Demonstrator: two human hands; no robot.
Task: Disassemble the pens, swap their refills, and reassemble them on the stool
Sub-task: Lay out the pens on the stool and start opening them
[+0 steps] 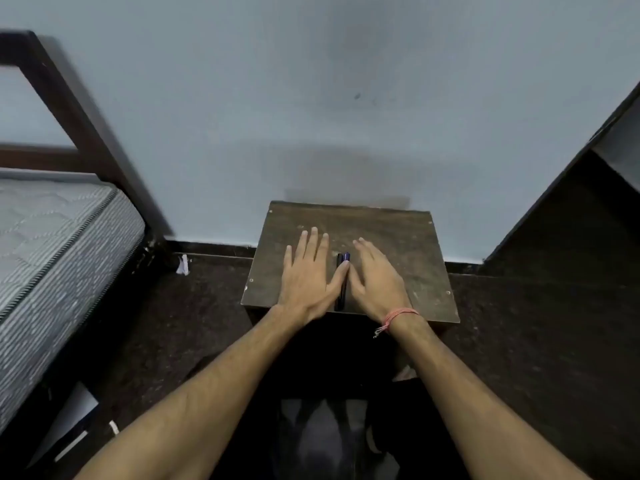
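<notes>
Two dark pens [343, 282] lie side by side on the brown wooden stool [408, 244], pointing away from me; the right one looks blue-purple, the left one black. My left hand [306, 275] lies flat on the stool just left of the pens, fingers spread, its thumb touching them. On the other side, my right hand [375, 277] rests flat with its thumb against the pens. Neither hand grips anything. A pink thread band circles my right wrist.
The stool stands against a pale blue wall [311, 98]. A bed with a grey mattress [52, 237] and dark frame is at the left. Dark furniture [571, 220] stands at the right. The floor is dark stone, with a scrap of paper [182, 265] by the skirting.
</notes>
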